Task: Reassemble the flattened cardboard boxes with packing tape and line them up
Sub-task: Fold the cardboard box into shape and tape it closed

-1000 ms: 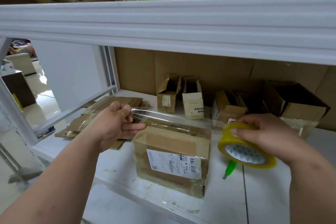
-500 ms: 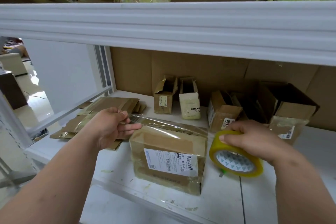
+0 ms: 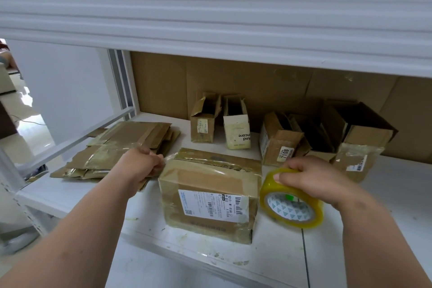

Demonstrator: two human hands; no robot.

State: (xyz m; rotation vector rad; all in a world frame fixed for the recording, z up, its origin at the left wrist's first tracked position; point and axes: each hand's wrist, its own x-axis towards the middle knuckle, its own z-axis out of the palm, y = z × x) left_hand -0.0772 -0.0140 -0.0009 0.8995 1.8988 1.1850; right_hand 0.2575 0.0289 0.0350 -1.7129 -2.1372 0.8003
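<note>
— What's happening at the front edge of the shelf?

— The person is stretching a strip of clear tape across the top of the box standing there. The left hand is pinching the free end just past the box's left side, fingers curled tight on it. The right hand is gripping the yellow tape roll just beside the box's right side.

— Any advice?

— I'd say keep the strip taut and centred over the flap seam, then lower it evenly so no wrinkles are forming (the film is already looking a bit rippled). Press the left end down the side before cutting.

— And the others?

— Flattened boxes are lying towards the left edge; assembled boxes are lining up along the back.
</note>
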